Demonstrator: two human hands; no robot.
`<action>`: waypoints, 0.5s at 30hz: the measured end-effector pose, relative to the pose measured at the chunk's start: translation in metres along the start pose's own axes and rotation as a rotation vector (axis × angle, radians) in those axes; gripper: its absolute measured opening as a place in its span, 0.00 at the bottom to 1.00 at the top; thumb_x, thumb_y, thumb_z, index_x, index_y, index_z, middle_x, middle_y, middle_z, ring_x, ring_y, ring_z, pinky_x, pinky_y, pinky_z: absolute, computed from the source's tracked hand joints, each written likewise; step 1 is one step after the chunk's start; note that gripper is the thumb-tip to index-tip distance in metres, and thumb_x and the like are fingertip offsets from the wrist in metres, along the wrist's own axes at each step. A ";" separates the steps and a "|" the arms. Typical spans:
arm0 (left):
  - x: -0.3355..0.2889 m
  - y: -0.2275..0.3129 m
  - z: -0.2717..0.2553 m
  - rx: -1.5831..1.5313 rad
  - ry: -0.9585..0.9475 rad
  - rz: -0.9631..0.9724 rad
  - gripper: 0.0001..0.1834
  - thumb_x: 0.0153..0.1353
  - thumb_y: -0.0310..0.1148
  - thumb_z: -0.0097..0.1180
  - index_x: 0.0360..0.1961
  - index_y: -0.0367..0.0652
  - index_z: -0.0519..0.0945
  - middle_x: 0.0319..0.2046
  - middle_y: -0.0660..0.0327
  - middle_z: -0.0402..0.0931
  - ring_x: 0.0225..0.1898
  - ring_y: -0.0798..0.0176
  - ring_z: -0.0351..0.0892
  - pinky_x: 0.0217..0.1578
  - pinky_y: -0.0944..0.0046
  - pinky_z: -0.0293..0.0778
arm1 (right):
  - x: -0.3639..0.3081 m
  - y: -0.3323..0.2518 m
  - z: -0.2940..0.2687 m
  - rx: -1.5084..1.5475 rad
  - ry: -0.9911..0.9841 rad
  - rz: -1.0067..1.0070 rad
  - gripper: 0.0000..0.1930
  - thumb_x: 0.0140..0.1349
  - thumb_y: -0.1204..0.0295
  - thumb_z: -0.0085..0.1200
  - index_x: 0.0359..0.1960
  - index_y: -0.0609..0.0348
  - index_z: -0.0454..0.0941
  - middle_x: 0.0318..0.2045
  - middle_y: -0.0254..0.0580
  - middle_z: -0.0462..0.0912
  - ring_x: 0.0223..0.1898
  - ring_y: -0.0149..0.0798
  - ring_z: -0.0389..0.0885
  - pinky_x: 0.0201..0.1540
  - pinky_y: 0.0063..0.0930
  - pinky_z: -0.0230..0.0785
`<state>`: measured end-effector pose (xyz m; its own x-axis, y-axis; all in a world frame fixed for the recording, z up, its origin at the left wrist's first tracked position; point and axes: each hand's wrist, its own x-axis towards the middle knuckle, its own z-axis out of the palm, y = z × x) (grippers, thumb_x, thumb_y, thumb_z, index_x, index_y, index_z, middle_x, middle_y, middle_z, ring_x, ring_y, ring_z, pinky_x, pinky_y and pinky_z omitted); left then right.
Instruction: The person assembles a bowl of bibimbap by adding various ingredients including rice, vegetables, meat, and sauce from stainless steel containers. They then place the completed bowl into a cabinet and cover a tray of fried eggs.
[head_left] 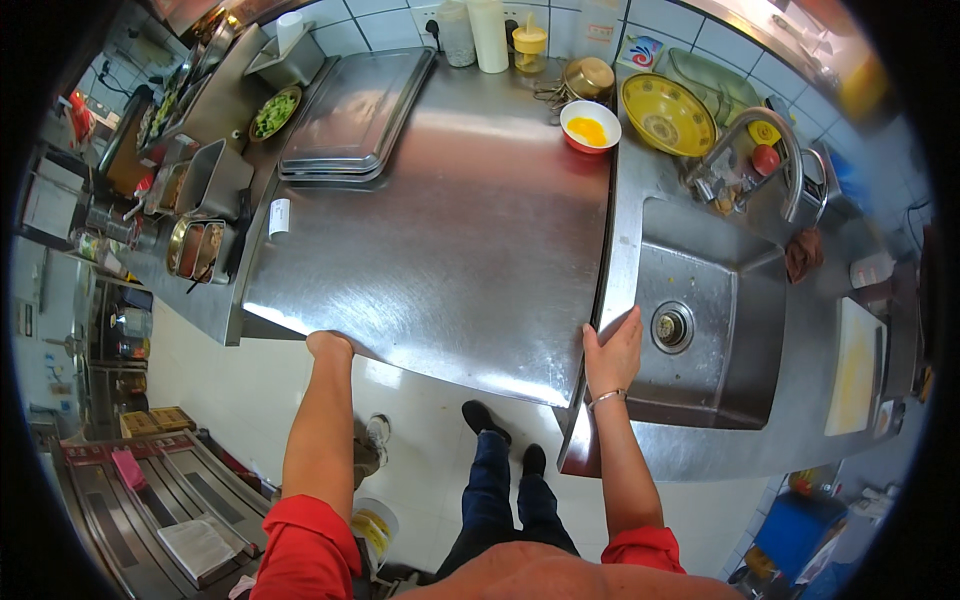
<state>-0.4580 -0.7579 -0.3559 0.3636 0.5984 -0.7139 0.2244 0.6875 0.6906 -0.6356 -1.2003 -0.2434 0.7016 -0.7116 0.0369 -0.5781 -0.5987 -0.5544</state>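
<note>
With left hand (329, 345) curled on the steel counter (440, 240) edge and right hand (613, 352) gripping the sink (720, 290) side, a jolt could spill the egg bowl (590, 126).

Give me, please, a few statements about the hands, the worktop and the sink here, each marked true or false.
1. Both hands grip the near edge of the steel worktop. True: the left hand and right hand are on its edge.
2. The sink lies to the left of the worktop. False: it lies to the right.
3. The red bowl holds something yellow. True.
4. The trays sit in the sink. False: they sit stacked on the worktop's far left.
5. The yellow bowl is beside the tap. True.
</note>
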 end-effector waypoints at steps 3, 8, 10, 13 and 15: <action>0.010 -0.001 -0.003 0.010 0.022 0.005 0.24 0.60 0.38 0.33 0.54 0.40 0.71 0.54 0.59 0.70 0.53 0.58 0.71 0.53 0.60 0.65 | 0.000 -0.002 -0.002 -0.005 -0.010 0.006 0.42 0.49 0.64 0.61 0.61 0.69 0.51 0.55 0.61 0.64 0.57 0.56 0.64 0.56 0.41 0.61; 0.010 -0.005 0.001 0.055 0.001 0.010 0.26 0.61 0.39 0.29 0.57 0.41 0.68 0.58 0.59 0.66 0.58 0.61 0.66 0.57 0.64 0.60 | 0.000 0.001 0.000 -0.019 -0.004 0.012 0.42 0.49 0.64 0.61 0.61 0.69 0.51 0.55 0.61 0.64 0.57 0.56 0.64 0.56 0.41 0.60; -0.004 -0.005 0.005 0.020 -0.054 0.040 0.26 0.62 0.37 0.28 0.57 0.37 0.66 0.59 0.56 0.65 0.59 0.59 0.65 0.59 0.63 0.59 | 0.001 0.001 -0.001 -0.026 -0.003 0.014 0.42 0.49 0.63 0.61 0.61 0.69 0.51 0.55 0.61 0.64 0.57 0.56 0.64 0.57 0.41 0.60; 0.014 -0.004 -0.007 0.020 -0.122 0.069 0.26 0.63 0.35 0.26 0.58 0.33 0.63 0.59 0.54 0.62 0.59 0.57 0.62 0.60 0.62 0.57 | 0.000 -0.003 -0.002 -0.020 -0.022 0.010 0.42 0.49 0.63 0.61 0.61 0.70 0.51 0.55 0.62 0.64 0.57 0.56 0.64 0.57 0.41 0.60; 0.022 0.000 -0.009 0.127 -0.113 0.037 0.27 0.64 0.37 0.23 0.60 0.38 0.62 0.62 0.59 0.59 0.62 0.63 0.59 0.61 0.66 0.54 | 0.000 -0.004 -0.002 -0.014 -0.026 0.011 0.43 0.49 0.63 0.61 0.61 0.69 0.51 0.55 0.62 0.64 0.57 0.56 0.64 0.57 0.41 0.60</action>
<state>-0.4586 -0.7410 -0.3728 0.4716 0.5675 -0.6749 0.3185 0.6041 0.7305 -0.6341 -1.1990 -0.2394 0.7056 -0.7086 0.0096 -0.5913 -0.5962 -0.5431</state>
